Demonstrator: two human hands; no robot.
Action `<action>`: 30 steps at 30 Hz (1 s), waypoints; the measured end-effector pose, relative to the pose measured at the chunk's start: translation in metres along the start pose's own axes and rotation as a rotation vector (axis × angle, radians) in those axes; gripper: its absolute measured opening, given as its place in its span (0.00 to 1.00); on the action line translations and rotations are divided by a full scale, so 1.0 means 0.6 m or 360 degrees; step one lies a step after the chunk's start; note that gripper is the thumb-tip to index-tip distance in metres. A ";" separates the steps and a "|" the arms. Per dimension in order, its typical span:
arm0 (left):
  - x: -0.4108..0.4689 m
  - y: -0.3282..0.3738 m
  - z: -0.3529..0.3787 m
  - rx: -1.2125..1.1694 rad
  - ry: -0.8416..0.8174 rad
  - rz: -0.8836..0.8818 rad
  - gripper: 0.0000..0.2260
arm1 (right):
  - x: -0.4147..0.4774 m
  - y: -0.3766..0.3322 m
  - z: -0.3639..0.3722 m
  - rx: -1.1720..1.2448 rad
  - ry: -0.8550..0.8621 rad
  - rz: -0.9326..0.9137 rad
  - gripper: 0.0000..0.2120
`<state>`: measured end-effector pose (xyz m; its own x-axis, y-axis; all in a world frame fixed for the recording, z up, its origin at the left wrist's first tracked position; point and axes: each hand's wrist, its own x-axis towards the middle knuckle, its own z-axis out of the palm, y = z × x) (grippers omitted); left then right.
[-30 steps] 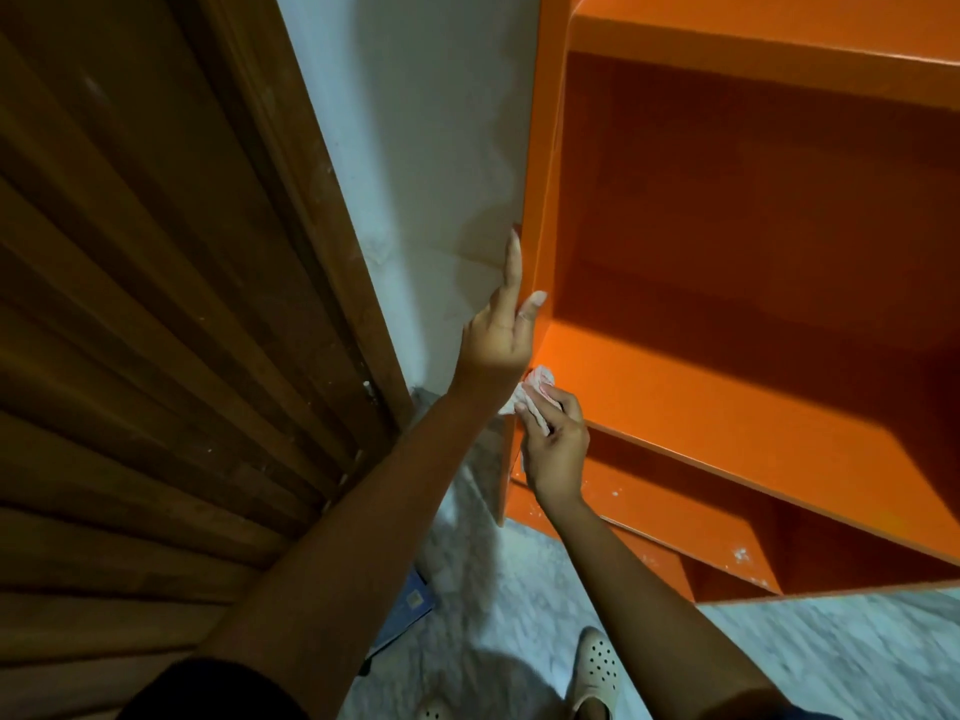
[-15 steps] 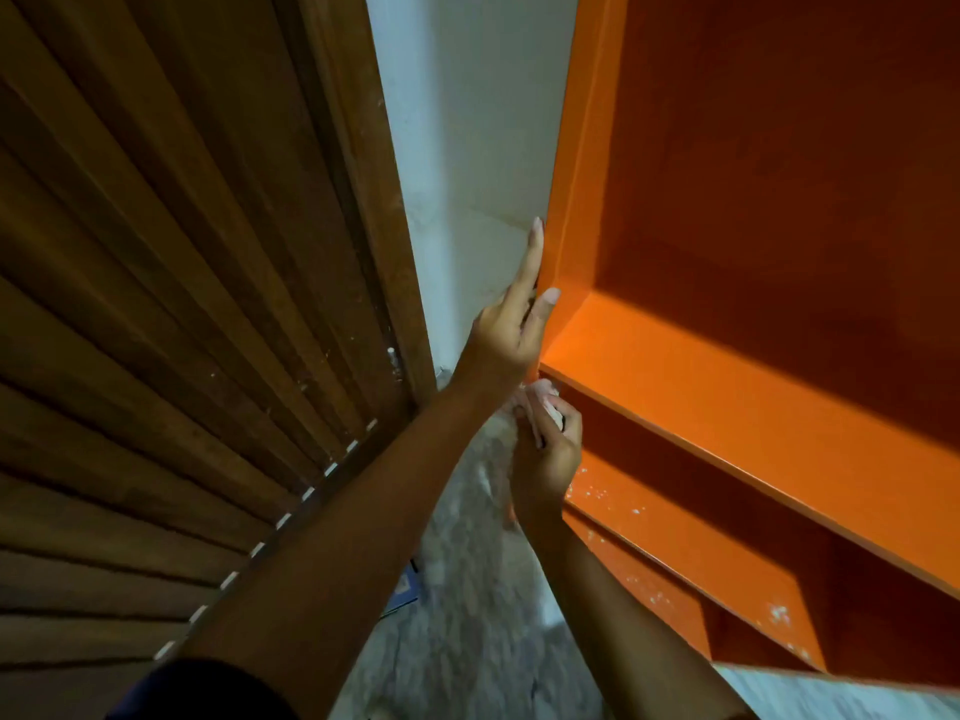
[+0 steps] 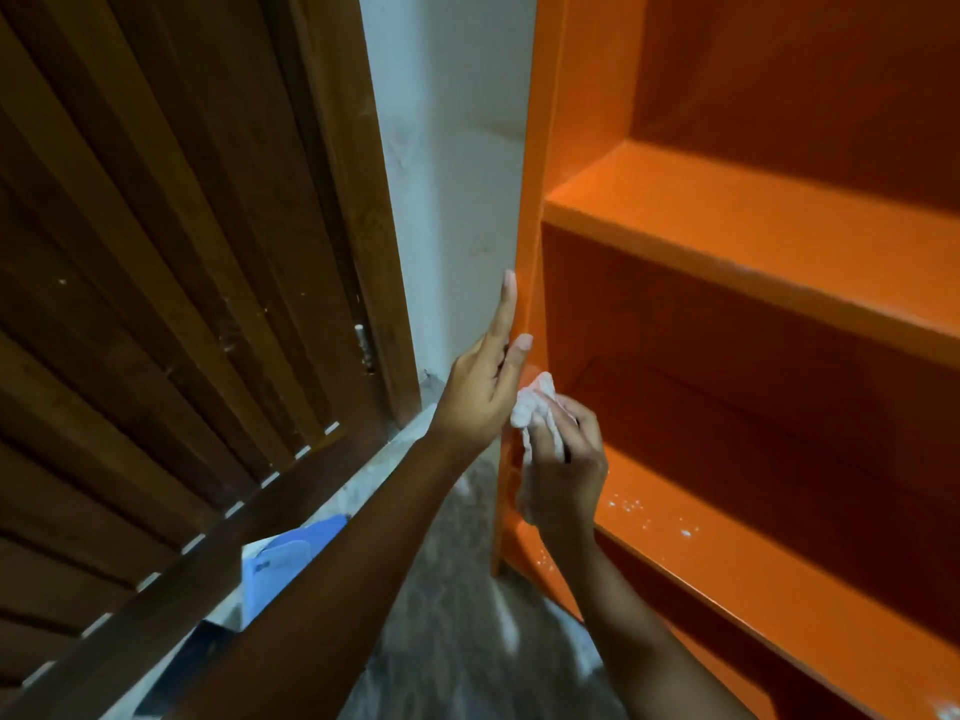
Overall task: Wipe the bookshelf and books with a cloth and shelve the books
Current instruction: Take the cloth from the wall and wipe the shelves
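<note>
Both hands are at the left side of the orange bookshelf [image 3: 727,241], seen from the head camera. The left hand [image 3: 483,392] is open, with straight fingers lying flat on the outside of the side board [image 3: 535,200]. The right hand [image 3: 563,470] grips a white cloth [image 3: 535,407], all bunched up. The cloth touches the front edge of the side board, just above the low shelf [image 3: 727,553].

This looks like the wiping step, and it seems to be only partly done. The shelves hold no books that I can see.

To do it well, I think the flat left hand should hold the bookshelf steady while the right hand rubs. Long rubs along the edge, from high to low, would push the dust down and not back up. The cloth is a small ball, so opening it a bit would clean more at once.

Little white specks [image 3: 649,511] sit on the low shelf, near the right hand. They likely need a good wipe next, right into the corner.

A blue thing [image 3: 291,553] lies on the floor [image 3: 457,641] to the left, by the wooden door [image 3: 182,278]. I cannot tell if it is a book.
</note>
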<state>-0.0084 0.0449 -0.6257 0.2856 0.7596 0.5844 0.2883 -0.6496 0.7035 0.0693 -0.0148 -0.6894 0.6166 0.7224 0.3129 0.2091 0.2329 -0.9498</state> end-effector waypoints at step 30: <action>-0.107 -0.059 0.099 0.0270 0.0290 -0.0065 0.25 | 0.008 0.035 -0.256 -0.0227 0.0286 -0.0216 0.06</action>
<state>0.0173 0.0174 -0.7118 0.1055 0.7688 0.6307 0.4499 -0.6025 0.6592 0.1930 -0.1066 -0.7067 0.6979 0.5606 0.4457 0.3961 0.2164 -0.8924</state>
